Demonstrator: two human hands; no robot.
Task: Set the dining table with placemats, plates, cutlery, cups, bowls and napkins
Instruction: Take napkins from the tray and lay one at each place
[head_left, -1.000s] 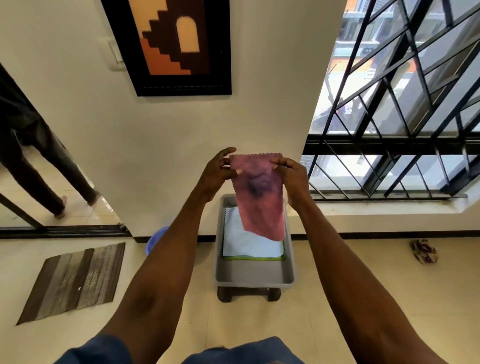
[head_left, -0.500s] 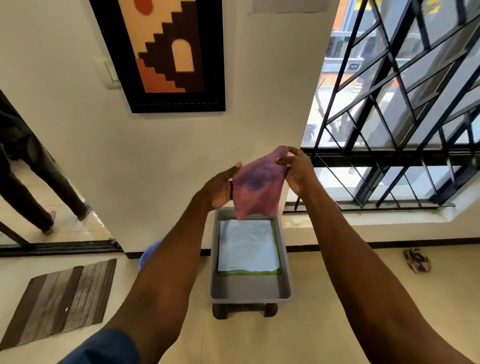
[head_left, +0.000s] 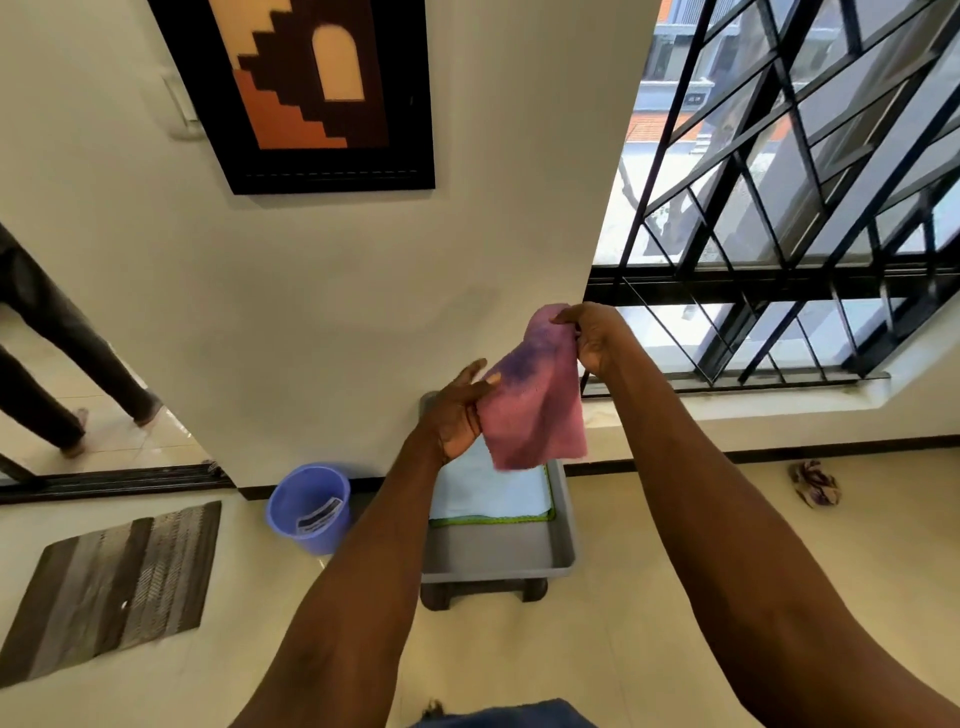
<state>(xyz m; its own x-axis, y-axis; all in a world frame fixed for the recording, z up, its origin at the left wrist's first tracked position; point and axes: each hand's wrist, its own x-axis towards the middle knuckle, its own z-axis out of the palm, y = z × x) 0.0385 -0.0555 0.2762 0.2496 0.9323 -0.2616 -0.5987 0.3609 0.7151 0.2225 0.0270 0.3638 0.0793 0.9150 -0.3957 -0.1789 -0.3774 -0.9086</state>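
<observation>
A pink napkin (head_left: 535, 405) with a dark purple stain hangs in the air in front of me. My right hand (head_left: 597, 338) pinches its top corner, held high. My left hand (head_left: 457, 410) grips the cloth's left edge lower down, thumb on top. Below them a grey tray (head_left: 498, 556) stands on a dark stool on the floor. In the tray lies a folded light blue napkin (head_left: 493, 493) on top of a green-edged one.
A blue plastic bucket (head_left: 309, 506) stands left of the tray by the wall. A striped doormat (head_left: 114, 587) lies at lower left. Another person's legs (head_left: 57, 353) stand in the doorway. A barred window (head_left: 779, 208) fills the right; a crumpled cloth (head_left: 813, 483) lies beneath it.
The napkin was stretched level between both hands. Now my right hand is raised and my left has dropped lower, so the cloth hangs slanted and bunched. The view has tilted down, revealing the bucket.
</observation>
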